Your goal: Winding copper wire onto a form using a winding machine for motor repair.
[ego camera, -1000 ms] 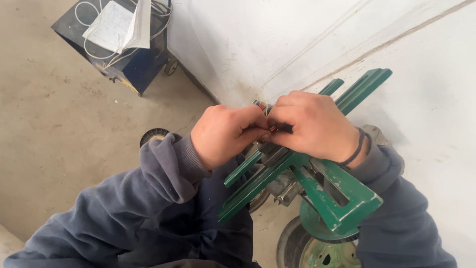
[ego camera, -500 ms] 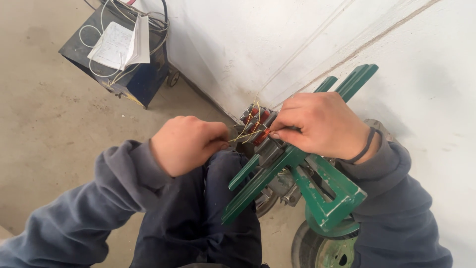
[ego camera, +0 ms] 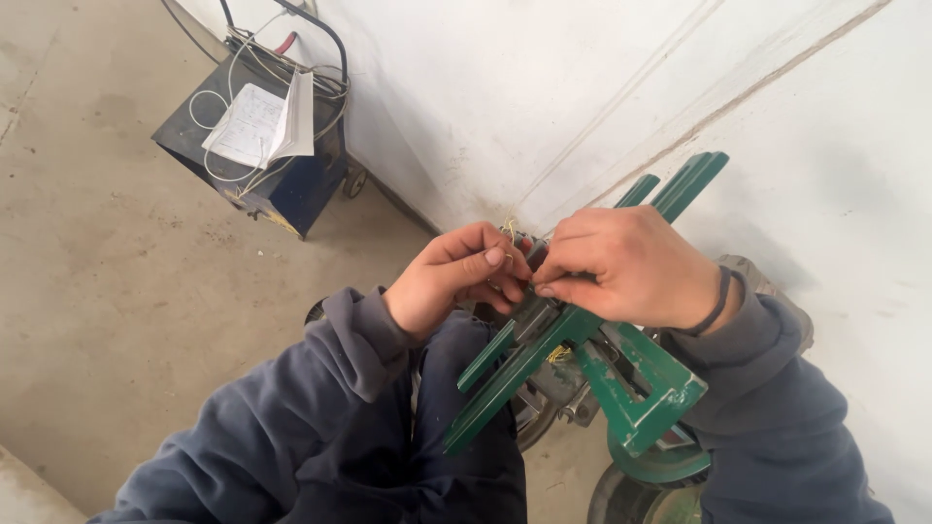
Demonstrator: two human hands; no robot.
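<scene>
At the far left, a dark blue box on small wheels point(ego camera: 282, 175) is seen on the concrete floor point(ego camera: 107, 320), with white cables and an open paper booklet point(ego camera: 260, 121) laid on top of it; it stands well apart from the hands.

In the middle, the left hand point(ego camera: 451, 281) is held with its fingers pinched together on a thin yellowish wire point(ego camera: 512, 233), just above the top of a green metal frame point(ego camera: 582, 340). The right hand point(ego camera: 626, 267) is closed in the same way, its fingertips touching those of the left hand at the same wire. A dark band is worn on the right wrist.

The wire work is judged to be in progress, not finished: loose strands are visible at the fingertips and more lower on the frame. How much is joined cannot be told, because the spot is covered by the fingers.

At the right, a white wall point(ego camera: 777, 116) stands close behind the frame, and a green wheel point(ego camera: 650, 485) is seen below.
</scene>
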